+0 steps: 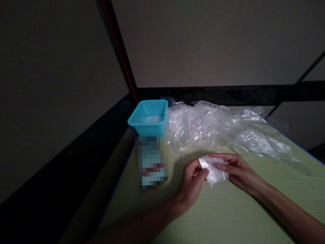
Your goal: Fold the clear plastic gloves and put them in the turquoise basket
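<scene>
Between my two hands is a small piece of folded clear plastic, crinkled and whitish where it catches the light. My left hand pinches its left edge between thumb and curled fingers. On the other side my right hand grips it, thumb lying on top and fingers behind. Both hands are just above the table, in front of a heap of crumpled clear plastic. The fingertips behind the folded piece are hidden.
A turquoise plastic basin stands at the table's far left corner with something whitish inside. Before it lies a pixelated, pale blue-green item with a red band. The light green table meets a wall at the back and a dark panel at left.
</scene>
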The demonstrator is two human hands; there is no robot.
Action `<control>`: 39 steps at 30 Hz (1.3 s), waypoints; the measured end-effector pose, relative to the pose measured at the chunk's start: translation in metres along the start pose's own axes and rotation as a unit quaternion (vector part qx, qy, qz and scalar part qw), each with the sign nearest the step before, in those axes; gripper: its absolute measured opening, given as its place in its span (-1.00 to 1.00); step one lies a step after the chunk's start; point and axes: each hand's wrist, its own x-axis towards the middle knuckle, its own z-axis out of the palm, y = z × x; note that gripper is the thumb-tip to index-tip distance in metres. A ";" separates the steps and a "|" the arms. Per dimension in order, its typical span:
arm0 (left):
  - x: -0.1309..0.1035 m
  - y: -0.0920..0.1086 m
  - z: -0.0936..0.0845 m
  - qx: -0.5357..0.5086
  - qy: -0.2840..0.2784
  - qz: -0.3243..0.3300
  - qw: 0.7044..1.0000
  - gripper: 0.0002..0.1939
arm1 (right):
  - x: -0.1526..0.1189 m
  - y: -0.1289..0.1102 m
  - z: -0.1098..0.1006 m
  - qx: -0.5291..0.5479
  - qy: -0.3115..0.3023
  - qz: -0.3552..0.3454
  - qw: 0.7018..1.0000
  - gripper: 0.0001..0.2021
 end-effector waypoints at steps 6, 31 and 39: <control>0.000 0.001 0.001 0.004 0.006 -0.004 1.000 -0.95 | 0.000 0.001 0.000 -0.008 0.006 -0.004 1.000 -0.72; 0.000 0.002 0.002 0.005 -0.013 -0.002 1.000 -0.94 | 0.000 0.006 0.000 0.019 0.049 -0.002 0.999 -0.73; 0.000 0.003 0.002 0.006 -0.010 -0.002 1.000 -0.95 | 0.000 0.004 0.001 0.036 0.047 0.016 0.998 -0.73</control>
